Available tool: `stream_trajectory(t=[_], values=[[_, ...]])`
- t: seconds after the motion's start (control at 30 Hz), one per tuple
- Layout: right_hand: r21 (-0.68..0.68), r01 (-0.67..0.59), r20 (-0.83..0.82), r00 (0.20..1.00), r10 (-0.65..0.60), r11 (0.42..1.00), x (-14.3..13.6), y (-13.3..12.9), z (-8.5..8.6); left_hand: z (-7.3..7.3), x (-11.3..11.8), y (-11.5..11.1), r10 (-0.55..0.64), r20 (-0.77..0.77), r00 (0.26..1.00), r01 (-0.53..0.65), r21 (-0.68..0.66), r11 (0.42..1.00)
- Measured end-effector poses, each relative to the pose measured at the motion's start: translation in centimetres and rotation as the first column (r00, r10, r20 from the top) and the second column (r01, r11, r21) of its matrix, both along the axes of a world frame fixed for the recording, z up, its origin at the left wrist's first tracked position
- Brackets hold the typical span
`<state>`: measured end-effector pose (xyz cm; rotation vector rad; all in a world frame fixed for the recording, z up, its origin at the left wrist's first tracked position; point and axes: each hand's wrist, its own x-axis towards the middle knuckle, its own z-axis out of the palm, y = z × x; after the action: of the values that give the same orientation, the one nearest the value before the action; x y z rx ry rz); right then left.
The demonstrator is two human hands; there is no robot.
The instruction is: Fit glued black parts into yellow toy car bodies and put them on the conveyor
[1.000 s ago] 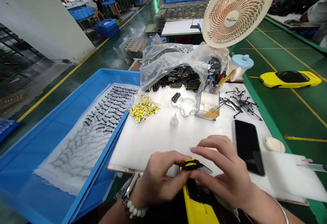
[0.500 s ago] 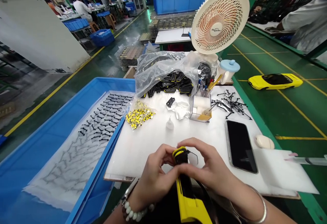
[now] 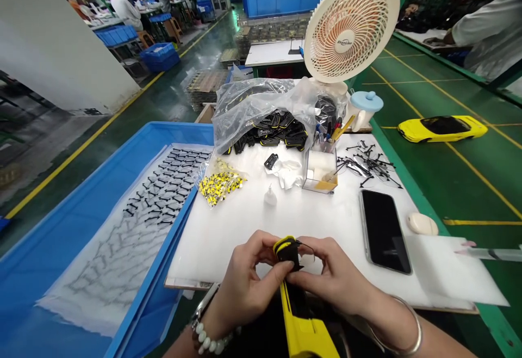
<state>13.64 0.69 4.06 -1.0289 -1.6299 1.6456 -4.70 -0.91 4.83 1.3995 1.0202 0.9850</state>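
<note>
A yellow and black model car body (image 3: 304,325) points up toward the table's front edge, its lower part near my lap. My left hand (image 3: 253,276) is closed round its far end, thumb pressed on the black part and fingers at the yellow rim. From the other side, my right hand (image 3: 336,276) pinches the same end. A thin black piece sticks out there by the right fingers; its exact shape is partly hidden. Beyond my hands stands a small white dropper bottle (image 3: 269,197).
A blue tray (image 3: 163,249) with rows of black parts lies left. Behind are a bag of yellow pieces (image 3: 220,186), black parts (image 3: 277,129) in plastic and a fan (image 3: 350,26). A phone (image 3: 384,233), loose black parts (image 3: 369,162) and a yellow model car (image 3: 442,128) are right.
My right index finger has come down from its raised arch toward the car body's end. My left thumb has moved up onto the black part. The clear edge by the right fingers shows less.
</note>
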Motion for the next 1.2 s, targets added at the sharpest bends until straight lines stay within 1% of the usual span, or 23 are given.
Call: stream_trajectory(t=[0.07, 0.13, 0.2, 0.23, 0.27, 0.3, 0.33, 0.37, 0.4, 0.43, 0.47, 0.53, 0.57, 0.63, 0.7, 0.77, 0.83, 0.9, 1.0, 1.07, 1.13, 1.2], values=[[-0.035, -0.014, 0.01, 1.0, 0.014, 0.999, 0.3, 0.0, -0.2, -0.2, 0.1, -0.1, 0.022, 0.022, 1.0, -0.022, 0.013, 1.0], [-0.098, -0.047, -0.025, 0.999, 0.045, 0.994, 1.1, -0.1, -0.7, -0.4, 0.1, -0.1, 0.019, 0.04, 0.999, -0.018, -0.028, 0.999], [-0.179, -0.089, -0.142, 0.988, 0.063, 0.98, 2.4, -0.3, -1.6, -0.6, -0.2, -0.1, 0.023, 0.066, 0.998, -0.016, -0.102, 0.995], [-0.213, -0.089, -0.221, 0.975, 0.041, 0.973, 3.0, -0.5, -2.2, -0.7, -0.5, -0.2, 0.024, 0.097, 0.995, -0.011, -0.129, 0.992], [-0.243, -0.065, -0.291, 0.957, -0.009, 0.968, 3.7, -0.7, -2.7, -0.8, -0.9, -0.4, 0.018, 0.131, 0.991, 0.0, -0.14, 0.99], [-0.275, -0.022, -0.339, 0.938, -0.076, 0.961, 4.2, -1.1, -3.1, -0.9, -1.2, -0.6, -0.019, 0.167, 0.986, 0.038, -0.109, 0.993], [-0.309, 0.03, -0.359, 0.922, -0.146, 0.95, 4.6, -1.5, -3.5, -0.9, -1.6, -0.9, -0.088, 0.187, 0.978, 0.098, -0.043, 0.994], [-0.344, 0.073, -0.354, 0.913, -0.201, 0.936, 4.9, -2.1, -3.7, -0.9, -1.9, -1.4, -0.178, 0.175, 0.968, 0.172, 0.049, 0.984], [-0.377, 0.089, -0.333, 0.916, -0.225, 0.922, 4.9, -2.7, -3.8, -0.8, -2.1, -1.8, -0.259, 0.126, 0.957, 0.241, 0.143, 0.96], [-0.403, 0.079, -0.312, 0.925, -0.218, 0.912, 4.8, -3.3, -3.8, -0.6, -2.3, -2.3, -0.309, 0.051, 0.95, 0.291, 0.216, 0.932], [-0.415, 0.046, -0.301, 0.936, -0.185, 0.909, 4.5, -4.0, -3.6, -0.3, -2.3, -2.8, -0.314, -0.027, 0.949, 0.309, 0.268, 0.912], [-0.401, 0.0, -0.288, 0.949, -0.126, 0.916, 3.5, -5.1, -3.2, 0.2, -2.1, -3.5, -0.272, -0.162, 0.948, 0.313, 0.346, 0.884], [-0.381, 0.012, -0.276, 0.953, -0.126, 0.925, 2.9, -5.6, -2.9, 0.3, -1.9, -3.7, -0.256, -0.212, 0.943, 0.322, 0.394, 0.861], [-0.327, 0.073, -0.255, 0.953, -0.162, 0.942, 1.7, -6.1, -2.4, 0.1, -1.5, -3.8, -0.249, -0.287, 0.925, 0.363, 0.48, 0.798], [-0.271, 0.132, -0.254, 0.946, -0.203, 0.954, 0.7, -6.3, -2.2, -0.6, -1.2, -3.7, -0.218, -0.297, 0.93, 0.355, 0.57, 0.741], [-0.244, 0.145, -0.269, 0.94, -0.211, 0.959, 0.0, -6.3, -2.1, -1.7, -1.0, -3.5, -0.175, -0.254, 0.951, 0.301, 0.646, 0.701], [-0.262, 0.145, -0.275, 0.936, -0.218, 0.954, -0.4, -6.1, -2.1, -2.8, -1.0, -3.6, -0.146, -0.201, 0.969, 0.245, 0.691, 0.68], [-0.312, 0.124, -0.302, 0.927, -0.222, 0.942, -0.2, -5.6, -1.8, -3.6, -1.2, -3.6, -0.127, -0.19, 0.974, 0.225, 0.699, 0.679], [-0.419, 0.065, -0.335, 0.916, -0.221, 0.906, 0.6, -4.3, -1.0, -3.9, -1.7, -3.5, -0.1, -0.235, 0.967, 0.238, 0.683, 0.69], [-0.504, 0.007, -0.329, 0.923, -0.2, 0.864, 1.3, -3.1, -0.4, -3.7, -1.8, -3.1, -0.094, -0.272, 0.958, 0.256, 0.658, 0.708], [-0.604, -0.047, -0.331, 0.923, -0.196, 0.796, 1.6, -2.1, 0.0, -3.5, -1.7, -2.6, -0.088, -0.292, 0.952, 0.266, 0.655, 0.707], [-0.7, -0.076, -0.337, 0.912, -0.234, 0.71, 1.6, -1.6, 0.2, -3.4, -1.5, -2.2, -0.072, -0.302, 0.95, 0.264, 0.664, 0.699]])
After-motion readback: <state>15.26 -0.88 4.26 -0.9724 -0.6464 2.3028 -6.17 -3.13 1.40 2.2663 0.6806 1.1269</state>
